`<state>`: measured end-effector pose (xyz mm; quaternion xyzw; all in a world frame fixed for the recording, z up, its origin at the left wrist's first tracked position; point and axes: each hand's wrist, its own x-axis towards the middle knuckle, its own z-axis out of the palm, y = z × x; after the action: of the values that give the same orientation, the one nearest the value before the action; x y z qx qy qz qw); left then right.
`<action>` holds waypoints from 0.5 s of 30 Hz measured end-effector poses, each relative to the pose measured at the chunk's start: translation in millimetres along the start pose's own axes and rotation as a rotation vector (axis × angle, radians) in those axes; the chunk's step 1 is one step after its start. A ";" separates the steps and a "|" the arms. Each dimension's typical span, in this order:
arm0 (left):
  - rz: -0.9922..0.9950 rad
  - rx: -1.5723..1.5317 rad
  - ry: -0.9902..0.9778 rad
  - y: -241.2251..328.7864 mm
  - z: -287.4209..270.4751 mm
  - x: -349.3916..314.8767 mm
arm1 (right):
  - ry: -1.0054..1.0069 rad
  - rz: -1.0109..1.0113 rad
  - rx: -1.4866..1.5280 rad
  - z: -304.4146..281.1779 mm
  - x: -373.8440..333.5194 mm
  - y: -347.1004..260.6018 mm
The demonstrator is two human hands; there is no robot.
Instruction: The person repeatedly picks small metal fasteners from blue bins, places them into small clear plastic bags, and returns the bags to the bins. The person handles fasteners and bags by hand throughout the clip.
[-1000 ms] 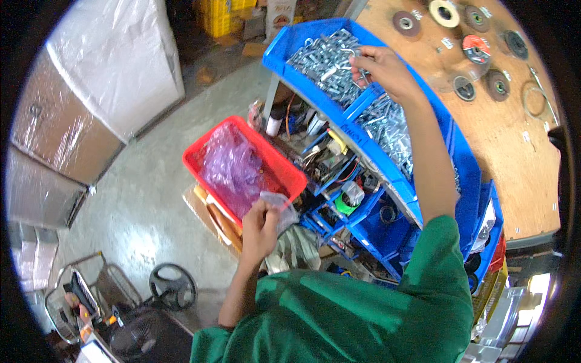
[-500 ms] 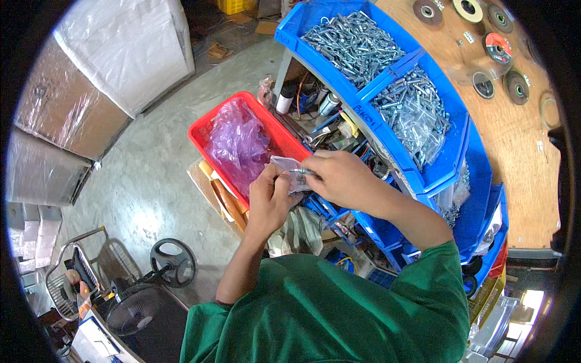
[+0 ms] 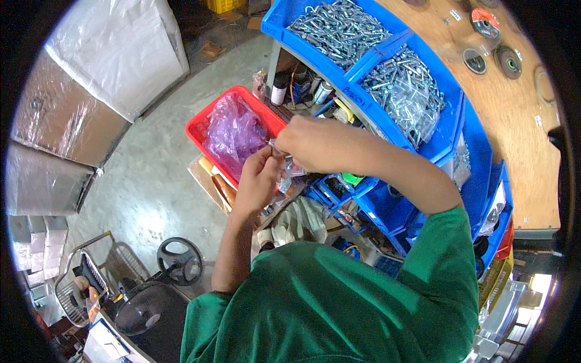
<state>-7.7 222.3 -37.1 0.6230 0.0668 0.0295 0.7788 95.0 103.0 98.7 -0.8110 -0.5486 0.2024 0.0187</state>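
A small clear plastic bag (image 3: 292, 171) hangs below my two hands, above the right edge of the red basket (image 3: 195, 134). My left hand (image 3: 260, 178) is closed, thumb and fingers pinching the bag near its top. My right hand (image 3: 305, 144) is closed over the bag's upper edge, its back hiding most of the grip. What the bag contains is hard to make out now. Crumpled purple plastic bags (image 3: 233, 133) fill much of the basket, just beyond my left hand.
Blue bins on the right hold many bolts (image 3: 342, 33) and hooked bolts with clear bags (image 3: 411, 100). Discs (image 3: 507, 62) lie on the wooden board (image 3: 526, 163). Wrapped boxes (image 3: 72, 109) stand left. Lower left are a black fan (image 3: 142, 311) and a wheel (image 3: 180, 261).
My right hand has turned over and moved left to the bag's top edge, its elbow raised. The bolt seen at its fingertips is no longer visible. The view has shifted slightly.
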 end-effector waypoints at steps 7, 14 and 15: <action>-0.031 -0.228 -0.139 32.3 1.6 19.0 | 0.263 -0.023 0.084 -5.4 2.3 23.5; -0.004 -0.022 -0.240 51.8 22.3 19.6 | 0.112 0.426 0.873 -8.4 -20.1 41.1; -0.030 -0.021 -0.247 47.8 24.9 16.9 | 0.150 0.436 0.927 -1.7 -23.6 41.3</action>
<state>14.4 211.1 13.7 0.6125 -0.0204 -0.0584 0.7880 124.6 65.7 97.0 -0.8253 -0.2170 0.3648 0.3726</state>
